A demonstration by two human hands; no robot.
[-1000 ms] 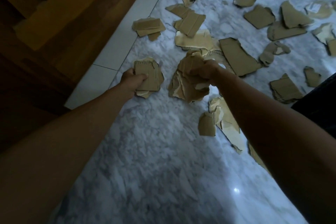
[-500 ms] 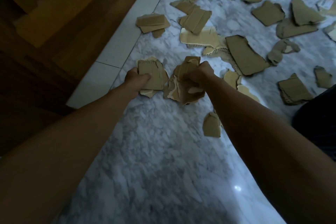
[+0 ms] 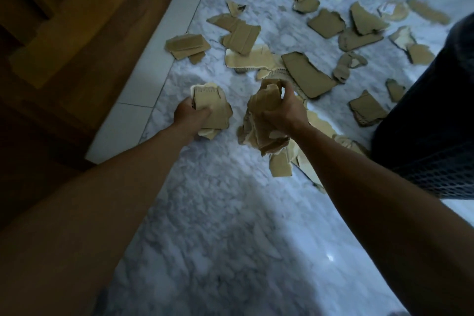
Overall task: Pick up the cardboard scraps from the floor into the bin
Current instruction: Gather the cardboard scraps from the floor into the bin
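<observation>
Head view: a flat stack of torn brown cardboard scraps [image 3: 211, 108] is gripped by the left hand [image 3: 191, 117], a crumpled bundle [image 3: 261, 120] by the right hand [image 3: 284, 110]. Many scraps [image 3: 305, 74] are left on the white marble floor [image 3: 218, 213]. Carrying both loads to the dark mesh bin [image 3: 431, 141] is judged next.

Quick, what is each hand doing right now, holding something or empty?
Left hand: grips a flat stack of cardboard scraps.
Right hand: grips a bigger crumpled bunch of scraps.
</observation>
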